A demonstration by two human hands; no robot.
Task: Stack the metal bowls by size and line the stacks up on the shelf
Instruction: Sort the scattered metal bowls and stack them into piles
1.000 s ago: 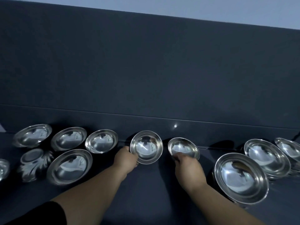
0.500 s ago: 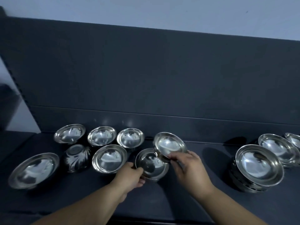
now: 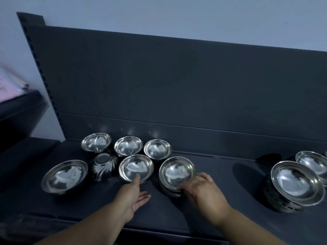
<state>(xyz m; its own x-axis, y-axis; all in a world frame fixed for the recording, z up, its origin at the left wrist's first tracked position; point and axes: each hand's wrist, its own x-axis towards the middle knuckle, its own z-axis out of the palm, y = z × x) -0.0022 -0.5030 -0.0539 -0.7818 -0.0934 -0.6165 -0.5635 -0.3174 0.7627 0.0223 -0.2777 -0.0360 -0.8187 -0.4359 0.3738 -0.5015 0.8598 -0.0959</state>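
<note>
Closest in, the right hand [image 3: 203,190] has its fingers curled over the near rim of a short stack [image 3: 177,172] on the shelf [image 3: 247,200]. It looks like two bowls, but that's hard to count. Just left of the stack, the left hand [image 3: 132,193] is spread loose, thumb touching the near rim of a single bowl [image 3: 136,167]. Further left are one upside-down bowl [image 3: 104,166] and one wide bowl [image 3: 64,175]. Behind and left of the stack is a back row [image 3: 128,145] of three. Well right of the stack sit a big pile [image 3: 297,184] and a second pile [image 3: 312,162], which is partly hidden behind the big one.
</note>
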